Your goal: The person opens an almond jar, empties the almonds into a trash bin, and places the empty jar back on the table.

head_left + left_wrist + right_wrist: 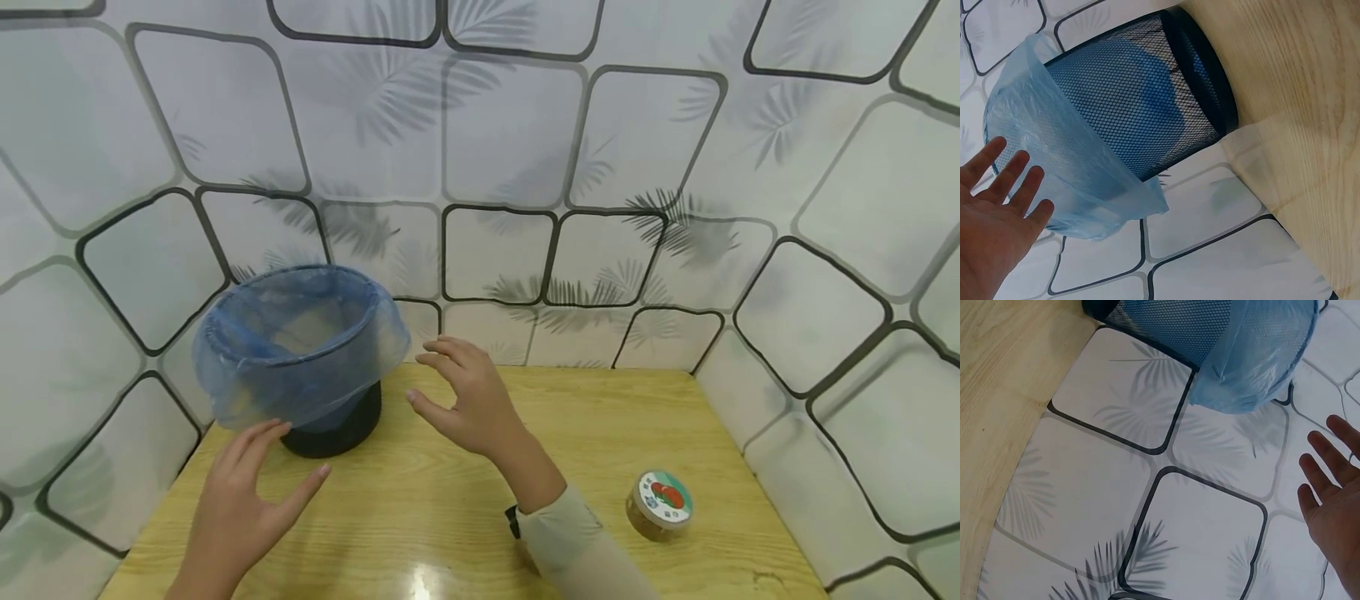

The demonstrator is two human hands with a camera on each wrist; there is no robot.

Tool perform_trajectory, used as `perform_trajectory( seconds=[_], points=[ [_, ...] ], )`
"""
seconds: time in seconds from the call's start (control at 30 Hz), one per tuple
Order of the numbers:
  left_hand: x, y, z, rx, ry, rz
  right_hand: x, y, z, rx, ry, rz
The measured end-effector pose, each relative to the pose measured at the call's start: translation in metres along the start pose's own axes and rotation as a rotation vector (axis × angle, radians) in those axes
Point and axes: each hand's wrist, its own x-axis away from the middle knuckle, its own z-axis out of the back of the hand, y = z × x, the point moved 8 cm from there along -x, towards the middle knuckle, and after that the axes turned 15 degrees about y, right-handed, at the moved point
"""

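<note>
A black mesh bin [330, 417] lined with a blue bag [300, 350] stands at the back left of the worktop [450, 500]; the left hand [240, 500] and right hand [472, 400] flank it, fingers spread, holding nothing, not touching it; a small jar [660, 502] sits well apart at right.

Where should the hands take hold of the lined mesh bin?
Probably at the mesh bin's flared upper wall, left hand and right hand coming from opposite sides; the base is narrower, and the blue bag overhang looks loose.
</note>
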Motion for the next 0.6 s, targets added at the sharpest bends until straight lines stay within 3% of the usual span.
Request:
perform_trajectory(
  seconds=[0.17, 0.3, 0.6],
  points=[
    [-0.003, 0.001, -0.001, -0.003, 0.010, -0.026, -0.001, 0.000, -0.005, -0.004, -0.011, 0.001],
    [-0.006, -0.001, 0.002, 0.017, 0.055, -0.042, -0.003, 0.000, -0.007, -0.010, 0.008, 0.018],
    [-0.014, -0.008, 0.008, 0.046, 0.119, -0.028, -0.011, -0.004, -0.017, -0.015, 0.035, 0.065]
  ],
)
